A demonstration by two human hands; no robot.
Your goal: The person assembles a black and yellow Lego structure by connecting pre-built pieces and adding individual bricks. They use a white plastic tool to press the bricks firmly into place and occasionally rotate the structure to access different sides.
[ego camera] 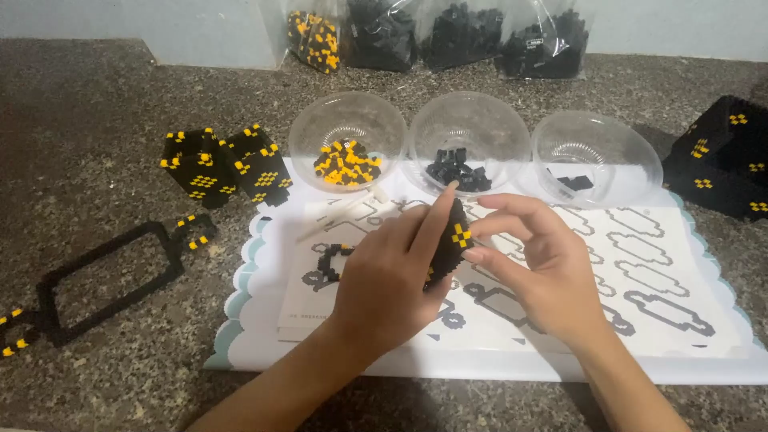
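Both hands meet over the printed instruction sheet (640, 272) on the speckled bench (96, 104). The left hand (388, 276) has its grip closed around a small black block piece with a yellow mark (454, 240), held upright above the sheet. The right hand (532, 260) pinches the same piece from the other side, thumb and fingers seemingly touching its edge. Just beyond stand three clear bowls: one of yellow and black bricks (346, 162), one of black bricks (458, 170), one nearly bare (596, 148).
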